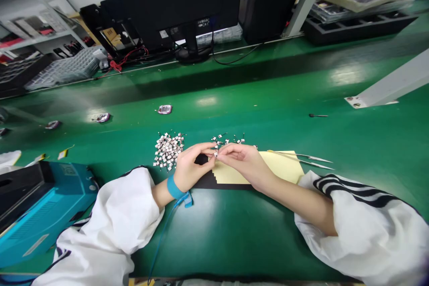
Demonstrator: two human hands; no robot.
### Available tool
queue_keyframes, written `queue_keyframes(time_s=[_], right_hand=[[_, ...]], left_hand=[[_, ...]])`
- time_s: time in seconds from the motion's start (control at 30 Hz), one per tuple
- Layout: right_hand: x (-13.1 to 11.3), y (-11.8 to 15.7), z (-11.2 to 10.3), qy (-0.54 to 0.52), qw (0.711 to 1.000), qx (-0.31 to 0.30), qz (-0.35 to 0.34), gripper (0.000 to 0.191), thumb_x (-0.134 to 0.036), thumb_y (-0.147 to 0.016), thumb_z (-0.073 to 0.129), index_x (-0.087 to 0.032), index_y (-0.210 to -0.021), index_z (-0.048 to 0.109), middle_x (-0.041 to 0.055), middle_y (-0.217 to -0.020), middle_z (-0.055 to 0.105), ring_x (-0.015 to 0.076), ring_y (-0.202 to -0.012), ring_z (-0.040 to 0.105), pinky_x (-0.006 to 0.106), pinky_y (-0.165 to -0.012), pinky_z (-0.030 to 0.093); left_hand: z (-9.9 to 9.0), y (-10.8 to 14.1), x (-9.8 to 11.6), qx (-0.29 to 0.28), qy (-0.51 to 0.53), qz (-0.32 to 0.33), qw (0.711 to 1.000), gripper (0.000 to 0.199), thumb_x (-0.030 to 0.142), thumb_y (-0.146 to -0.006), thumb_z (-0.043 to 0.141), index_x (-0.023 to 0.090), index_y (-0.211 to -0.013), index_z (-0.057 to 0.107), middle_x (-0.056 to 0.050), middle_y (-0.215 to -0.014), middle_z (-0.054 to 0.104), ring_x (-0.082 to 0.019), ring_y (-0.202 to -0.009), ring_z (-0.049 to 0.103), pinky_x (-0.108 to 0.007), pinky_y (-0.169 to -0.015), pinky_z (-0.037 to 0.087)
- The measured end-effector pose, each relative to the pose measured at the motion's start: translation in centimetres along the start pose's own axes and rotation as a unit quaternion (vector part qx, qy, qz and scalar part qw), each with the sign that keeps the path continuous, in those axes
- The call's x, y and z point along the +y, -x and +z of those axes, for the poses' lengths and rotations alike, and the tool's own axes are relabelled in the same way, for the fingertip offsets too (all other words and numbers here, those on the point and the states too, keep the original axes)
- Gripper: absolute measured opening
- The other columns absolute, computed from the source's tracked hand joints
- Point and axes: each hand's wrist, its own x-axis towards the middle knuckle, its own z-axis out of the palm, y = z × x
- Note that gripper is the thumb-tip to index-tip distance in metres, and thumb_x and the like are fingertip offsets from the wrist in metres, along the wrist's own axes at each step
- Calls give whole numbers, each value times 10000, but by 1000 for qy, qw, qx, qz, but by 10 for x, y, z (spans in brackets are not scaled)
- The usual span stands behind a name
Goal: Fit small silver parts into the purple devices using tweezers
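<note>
My left hand (191, 165) and my right hand (244, 163) meet fingertip to fingertip over the yellow paper (231, 178). Both pinch one small white part (216, 154) with a dark end; its exact kind is too small to make out. A blue wrist strap (174, 187) with a cord circles my left wrist. To the left of that hand lies a heap of similar small white parts (168, 147). Several more loose white parts (239, 140) are scattered just beyond my fingers. Under the paper's left side shows a black sheet (206, 182).
Tweezers (315, 161) lie at the paper's right edge. Several small framed parts (165, 109) sit in a row farther back on the green table (221, 232). A blue machine (63, 210) stands at left, a monitor (177, 0) behind, and a metal post (392, 82) at right.
</note>
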Motion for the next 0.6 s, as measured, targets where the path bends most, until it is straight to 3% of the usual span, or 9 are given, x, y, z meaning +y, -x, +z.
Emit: queue_keyframes(time_s=[0.23, 0.47, 0.6], right_hand=[[2, -2, 0, 14, 1000, -3, -12, 94, -224, -658, 653, -142, -684, 615, 3, -748, 609, 106, -749, 580, 239, -749, 459], [1, -4, 0, 13, 999, 15, 30, 184, -223, -593, 696, -129, -562, 541, -17, -607, 591, 90, -622, 572, 226, -642, 467], [-4, -6, -7, -7, 998, -15, 55, 200, -213, -607, 688, -128, -563, 513, -12, -622, 609, 89, -651, 588, 229, -672, 469]], left_hand=[[-1, -2, 2, -1, -53, 33, 998, 263, 110, -698, 600, 163, -951, 551, 3, -732, 653, -99, -684, 615, -197, -712, 491], [-2, -1, 3, -26, -54, 61, 996, 264, 136, -715, 599, 159, -969, 532, 5, -711, 649, -95, -671, 604, -190, -675, 482], [-3, -2, 3, -26, -35, 45, 998, 277, 141, -713, 606, 164, -976, 523, 3, -728, 656, -100, -692, 613, -194, -702, 482]])
